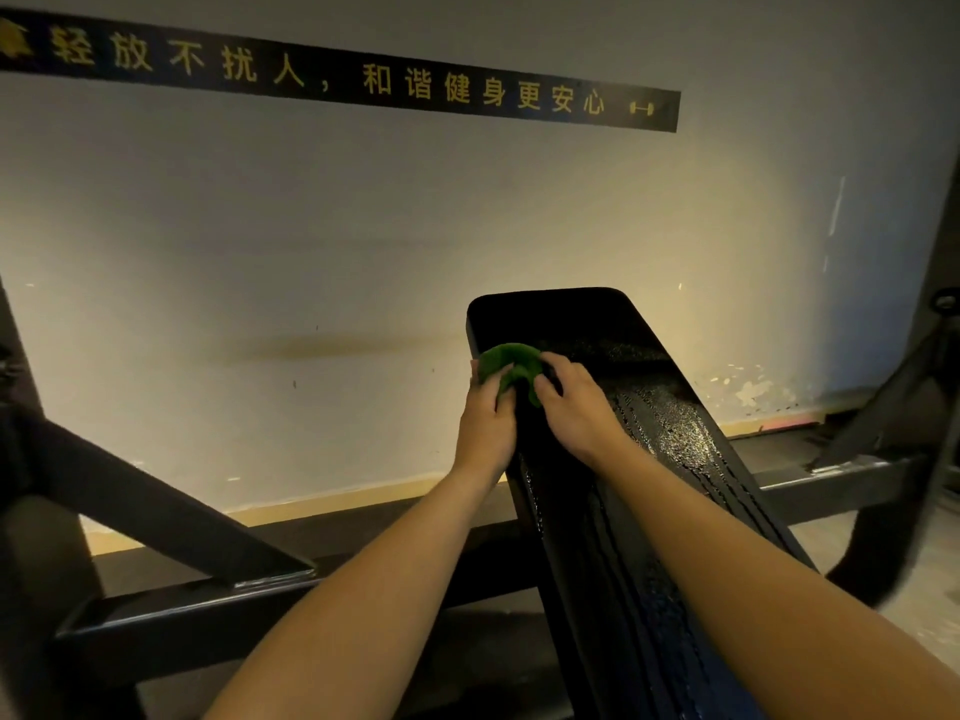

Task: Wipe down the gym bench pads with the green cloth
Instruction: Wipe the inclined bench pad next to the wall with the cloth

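Forearms (389,563), two, bare, reaching up the black bench pad (675,423), its surface glossy and seemingly wet. Left hand (485,418): fingers curled over the bunched green cloth (511,366) at the pad's left edge, near its upper end; right hand (576,402): fingers curled into the same cloth from the right, resting on the pad face. Behind: pale wall (260,252), black banner (363,70) with yellow lettering, dark steel frame (182,605).

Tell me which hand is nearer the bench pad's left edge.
Left. The left hand sits at the left edge of the bench pad, gripping the green cloth; the right hand lies farther in on its top, also gripping the cloth.
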Motion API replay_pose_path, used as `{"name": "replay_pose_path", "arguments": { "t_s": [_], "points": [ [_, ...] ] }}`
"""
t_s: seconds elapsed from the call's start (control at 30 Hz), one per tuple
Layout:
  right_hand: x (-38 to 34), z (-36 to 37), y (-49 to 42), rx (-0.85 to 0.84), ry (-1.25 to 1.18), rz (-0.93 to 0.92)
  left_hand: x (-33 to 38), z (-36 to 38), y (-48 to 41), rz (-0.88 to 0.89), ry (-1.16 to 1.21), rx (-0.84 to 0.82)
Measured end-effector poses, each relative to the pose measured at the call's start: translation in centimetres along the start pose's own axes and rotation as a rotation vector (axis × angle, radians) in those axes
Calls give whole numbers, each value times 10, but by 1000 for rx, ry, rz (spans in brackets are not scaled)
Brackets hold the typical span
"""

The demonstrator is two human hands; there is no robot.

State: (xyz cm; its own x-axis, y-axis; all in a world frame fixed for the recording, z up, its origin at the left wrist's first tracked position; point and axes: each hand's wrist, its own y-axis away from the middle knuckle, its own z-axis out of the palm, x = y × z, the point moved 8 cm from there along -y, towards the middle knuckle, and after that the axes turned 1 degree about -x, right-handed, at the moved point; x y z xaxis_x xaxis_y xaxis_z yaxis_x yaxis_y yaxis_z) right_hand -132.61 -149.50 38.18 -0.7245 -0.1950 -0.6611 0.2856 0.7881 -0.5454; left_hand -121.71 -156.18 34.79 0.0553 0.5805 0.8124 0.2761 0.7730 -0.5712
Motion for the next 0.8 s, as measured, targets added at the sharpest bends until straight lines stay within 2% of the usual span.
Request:
{"name": "replay_pose_path", "arguments": {
  "t_s": [0.13,0.2,0.27,0.33,0.43,0.5,0.57,0.63,0.7,0.73,0.8],
  "points": [
    [0,11,12,0,65,-60,14,6,51,112,-35,-56],
    [0,15,13,-2,67,-33,10,7,66,129,-145,-55],
    [-2,17,14,-15,79,-8,1,0,70,27,-329,-43],
    [-8,18,22,-29,73,-6,4,-10,66,-31,-382,-39],
    [-28,24,37,-89,-39,-78,30,-18,48,91,-286,-82],
    [-38,21,35,-71,-75,-118,35,-15,38,38,-134,-198],
    [-39,12,27,-14,-8,-141,35,-16,33,-21,-8,-285],
    [-28,5,17,-5,107,-141,44,-22,29,-16,35,-258],
    [-4,-8,8,28,216,-98,49,-36,19,20,-102,-94],
    [9,-19,2,75,243,-66,45,-37,12,7,-198,-65],
    [30,-38,-7,150,370,-5,28,-27,8,-117,-320,-148]
  ]
}}
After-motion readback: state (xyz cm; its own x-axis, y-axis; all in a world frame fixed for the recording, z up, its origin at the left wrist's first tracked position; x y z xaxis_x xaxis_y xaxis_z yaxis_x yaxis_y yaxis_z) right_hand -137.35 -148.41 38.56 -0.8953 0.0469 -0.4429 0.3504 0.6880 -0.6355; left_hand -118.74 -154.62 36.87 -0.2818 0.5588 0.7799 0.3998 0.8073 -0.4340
